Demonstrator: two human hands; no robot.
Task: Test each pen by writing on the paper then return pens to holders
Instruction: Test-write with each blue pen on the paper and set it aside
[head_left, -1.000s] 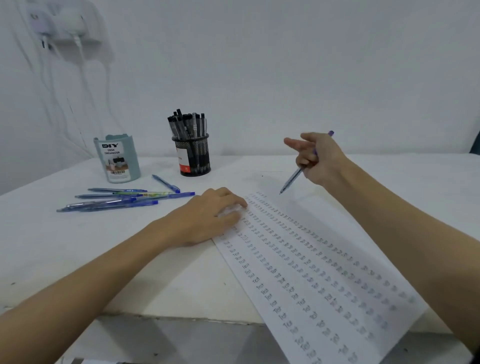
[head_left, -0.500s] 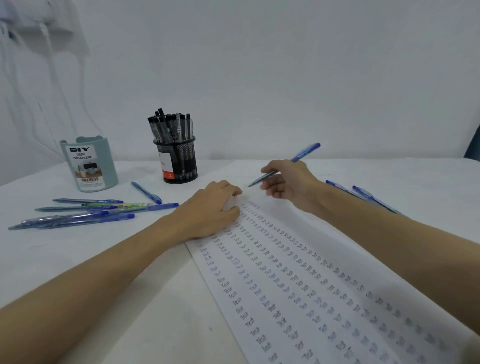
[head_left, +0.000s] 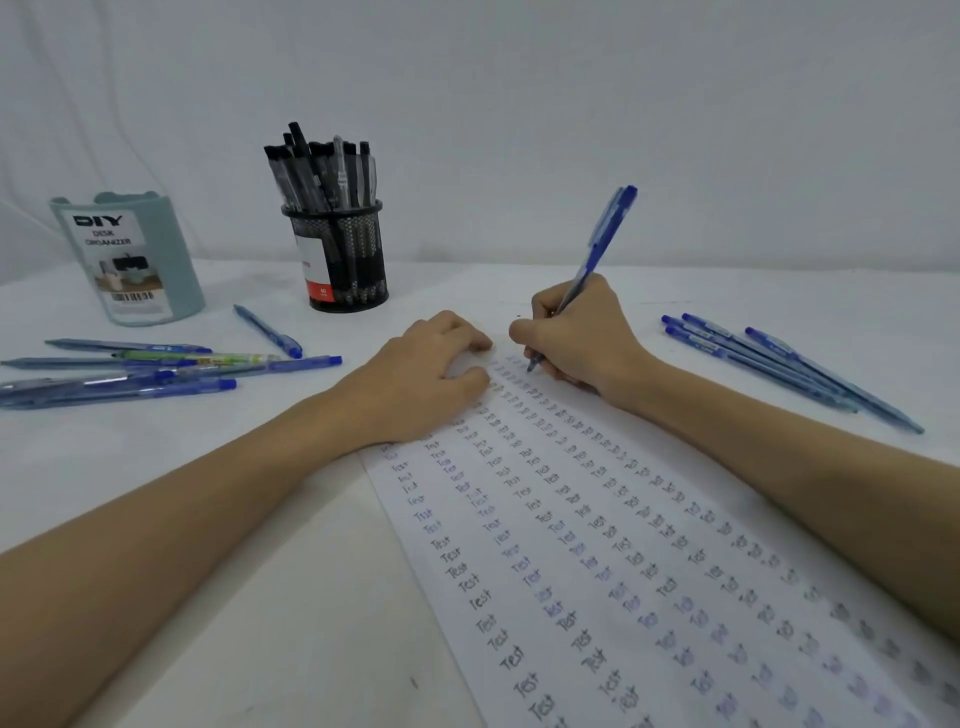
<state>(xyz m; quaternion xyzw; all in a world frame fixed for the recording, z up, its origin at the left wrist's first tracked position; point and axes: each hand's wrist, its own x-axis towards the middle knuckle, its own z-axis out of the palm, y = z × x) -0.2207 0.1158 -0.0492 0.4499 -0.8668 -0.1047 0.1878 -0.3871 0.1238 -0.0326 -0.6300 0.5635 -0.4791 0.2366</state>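
White table (head_left: 218, 519) carries our paper (head_left: 597, 545); our right hand (head_left: 582, 343) pinches the blue pen (head_left: 597, 249), tip on the sheet's far end, while our left hand (head_left: 426, 374) rests there, fingers loosely curled. If it lifts, the sheet may slide and smear.

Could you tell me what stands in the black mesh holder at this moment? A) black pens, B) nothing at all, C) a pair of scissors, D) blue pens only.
A: the black mesh holder is packed with black pens standing upright, while the blue pens lie loose on the table.
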